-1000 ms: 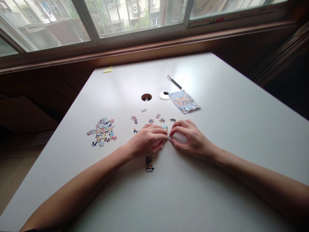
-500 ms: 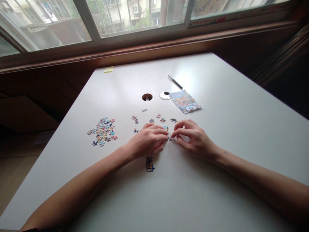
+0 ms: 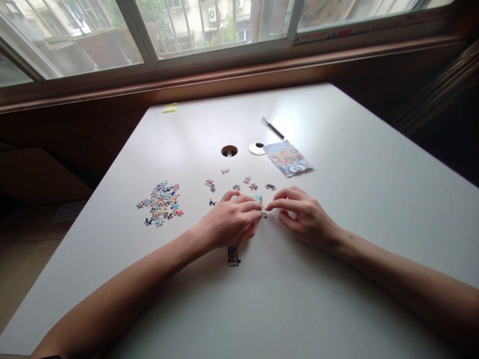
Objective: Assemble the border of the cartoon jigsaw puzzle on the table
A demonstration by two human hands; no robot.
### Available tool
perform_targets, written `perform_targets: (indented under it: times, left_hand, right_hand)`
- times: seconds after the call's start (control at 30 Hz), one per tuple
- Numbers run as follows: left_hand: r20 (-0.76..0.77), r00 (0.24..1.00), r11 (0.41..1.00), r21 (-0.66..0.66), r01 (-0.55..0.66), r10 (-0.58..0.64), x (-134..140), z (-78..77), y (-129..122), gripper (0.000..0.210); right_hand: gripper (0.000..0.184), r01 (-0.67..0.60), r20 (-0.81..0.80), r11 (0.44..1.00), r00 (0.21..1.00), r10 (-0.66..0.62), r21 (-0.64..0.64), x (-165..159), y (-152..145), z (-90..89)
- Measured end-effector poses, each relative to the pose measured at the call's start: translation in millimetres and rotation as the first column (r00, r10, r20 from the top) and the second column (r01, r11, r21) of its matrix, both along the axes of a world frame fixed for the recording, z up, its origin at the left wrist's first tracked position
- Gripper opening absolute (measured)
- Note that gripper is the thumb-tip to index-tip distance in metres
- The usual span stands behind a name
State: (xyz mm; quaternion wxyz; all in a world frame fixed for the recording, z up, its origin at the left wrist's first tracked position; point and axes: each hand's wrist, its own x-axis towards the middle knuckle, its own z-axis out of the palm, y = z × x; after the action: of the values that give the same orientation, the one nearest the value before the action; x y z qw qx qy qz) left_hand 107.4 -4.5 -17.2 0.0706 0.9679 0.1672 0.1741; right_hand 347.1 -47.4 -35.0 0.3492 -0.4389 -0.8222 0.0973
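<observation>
My left hand (image 3: 235, 217) lies bent over a small joined section of jigsaw puzzle (image 3: 257, 198), its fingers closed on it and hiding most of it. From the other side my right hand (image 3: 299, 212) reaches in, fingers curved and apart, with the index fingertip at the right edge of the section near a greyish puzzle piece (image 3: 264, 213). Nothing shows in its grasp. Below my left wrist lies a dark joined strip of puzzle pieces (image 3: 232, 257), its top partly covered by the hand.
A heap of loose puzzle pieces (image 3: 161, 203) is at the left. Single pieces (image 3: 253, 186) lie beyond my hands. Farther back are a picture sheet (image 3: 289, 157), a pen (image 3: 273, 128), a round cover (image 3: 256, 148), a hole (image 3: 229, 151) in the white table (image 3: 299, 309) and a yellow note (image 3: 169, 107).
My left hand has shifted slightly down over the dark strip, covering more of its top. My right fingers have drawn a bit closer together at the puzzle's edge. The view has moved a little.
</observation>
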Motion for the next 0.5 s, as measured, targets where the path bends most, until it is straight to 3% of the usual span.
perform_targets:
  times: [0.23, 0.5]
  left_hand:
    - [-0.008, 1.0, 1.0, -0.006, -0.003, 0.003, 0.2, 1.3, -0.5, 0.021]
    - [-0.01, 1.0, 1.0, -0.007, -0.006, 0.005, -0.4, 0.5, -0.6, 0.023]
  right_hand:
    - [0.025, 0.009, 0.074, 0.999, 0.997, -0.006, -0.042, -0.5, -0.5, -1.1]
    - [0.032, -0.023, 0.012, 1.0, 1.0, 0.023, -0.003, -0.1, 0.3, -1.0]
